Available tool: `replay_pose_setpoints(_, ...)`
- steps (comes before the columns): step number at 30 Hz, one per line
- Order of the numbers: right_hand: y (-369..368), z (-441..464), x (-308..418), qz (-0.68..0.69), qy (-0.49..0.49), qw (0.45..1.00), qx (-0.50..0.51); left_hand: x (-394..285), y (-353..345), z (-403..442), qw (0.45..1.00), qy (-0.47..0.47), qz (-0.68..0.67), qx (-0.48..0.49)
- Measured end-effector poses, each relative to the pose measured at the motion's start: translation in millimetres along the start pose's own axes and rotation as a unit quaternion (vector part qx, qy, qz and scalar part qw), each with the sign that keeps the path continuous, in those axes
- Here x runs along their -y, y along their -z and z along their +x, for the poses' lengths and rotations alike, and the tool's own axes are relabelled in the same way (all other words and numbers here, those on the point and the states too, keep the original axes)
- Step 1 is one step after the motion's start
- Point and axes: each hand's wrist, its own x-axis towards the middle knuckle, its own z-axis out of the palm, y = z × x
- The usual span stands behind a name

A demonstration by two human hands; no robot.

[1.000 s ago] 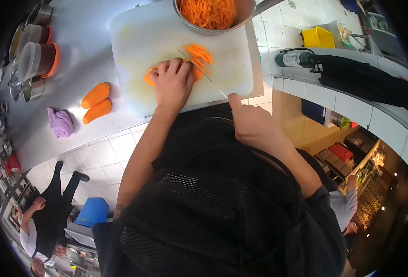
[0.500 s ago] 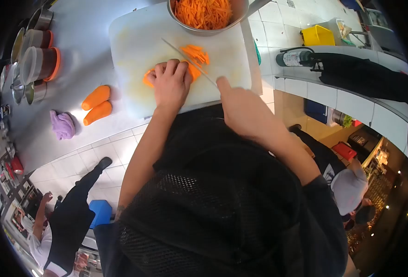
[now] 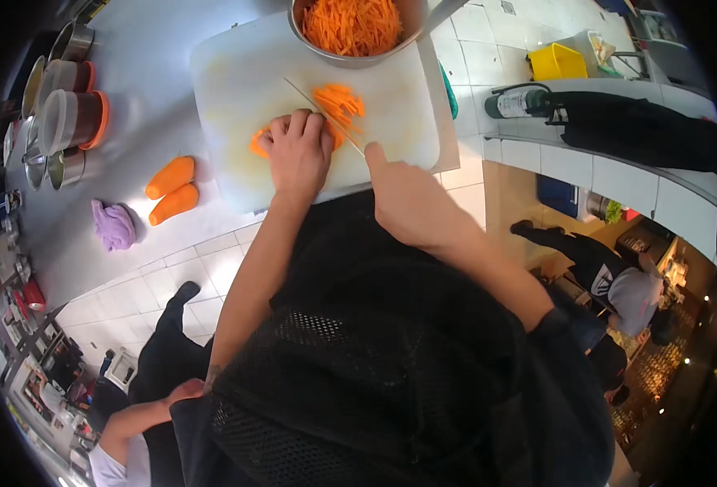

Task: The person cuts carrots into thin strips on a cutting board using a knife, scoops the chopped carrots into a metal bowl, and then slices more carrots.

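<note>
On the white cutting board (image 3: 237, 89), my left hand (image 3: 299, 154) presses down on sliced carrot (image 3: 259, 144) with its fingers bent. My right hand (image 3: 411, 199) is wrapped round the handle of a knife (image 3: 326, 115). The blade slants across the board, just right of my left fingertips. Cut carrot strips (image 3: 339, 99) lie on the blade's far side. A metal pan (image 3: 358, 59) of shredded carrot (image 3: 352, 26) stands at the board's far edge. Two peeled carrots (image 3: 172, 177) rest on the metal table, left of the board.
A purple cloth (image 3: 113, 225) lies at the table's left front. Containers with orange rims (image 3: 73, 120) and metal pots (image 3: 66, 166) stand at the far left. People (image 3: 159, 390) are at the lower left and lower right (image 3: 618, 288). A yellow bin (image 3: 557, 62) stands upper right.
My right hand and the knife have shifted left, towards my left hand. More strips lie beyond the blade. The person at lower left has come nearer; those at lower right have moved.
</note>
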Motion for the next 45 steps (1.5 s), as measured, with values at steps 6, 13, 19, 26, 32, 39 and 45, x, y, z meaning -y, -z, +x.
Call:
replay_pose_setpoints(6, -60.8, 62.1, -52.8, 0.056, 0.028, 0.992, -0.105, 0.2, 0.6, -3.0, 0.999, -0.026, 0.02, -0.001)
replay_pose_setpoints(13, -5.2, 37.4, -53.8, 0.006, 0.067, 0.991, -0.114, 4.9, 6.9, -2.7, 1.0, -0.017, -0.017, -0.015)
replay_pose_setpoints(19, 70.4, -4.6, -29.2, -0.107, 0.131, 0.959, -0.226, -0.2, 56.9, -1.1, 0.975, -0.049, -0.202, -0.077)
replay_pose_setpoints(26, 111.3, 53.2, -74.4, -0.232, 0.149, 0.902, -0.334, -50.7, 133.3, 103.8, 0.958, -0.251, -0.136, 0.002)
replay_pose_setpoints(32, 121.4, 58.7, -102.2, -0.254, 0.149, 0.902, -0.315, -60.8, 76.0, 160.5, 0.96, -0.264, -0.057, 0.074)
replay_pose_setpoints(39, 132.2, 42.8, -114.9, -0.229, 0.107, 0.912, -0.324, -31.4, 97.6, 206.9, 0.902, -0.019, -0.404, 0.153)
replay_pose_setpoints(45, 135.8, 42.7, -115.4, -0.245, 0.115, 0.901, -0.339, -50.7, 85.4, 153.3, 0.956, -0.257, -0.02, 0.142)
